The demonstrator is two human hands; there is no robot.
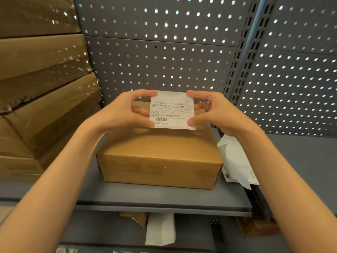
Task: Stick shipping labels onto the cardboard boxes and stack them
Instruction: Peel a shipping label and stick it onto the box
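White barcoded shipping label above plain brown cardboard box

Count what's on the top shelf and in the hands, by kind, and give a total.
Small cardboard box: 1
Label held by left hand and right hand: 1
Loose white paper pile right of the box: 1
Stack of wrapped flat cartons at left: 1
Total: 4

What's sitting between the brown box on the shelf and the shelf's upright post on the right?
In the head view, loose white paper sheets lie on the grey shelf between the cardboard box and the post.
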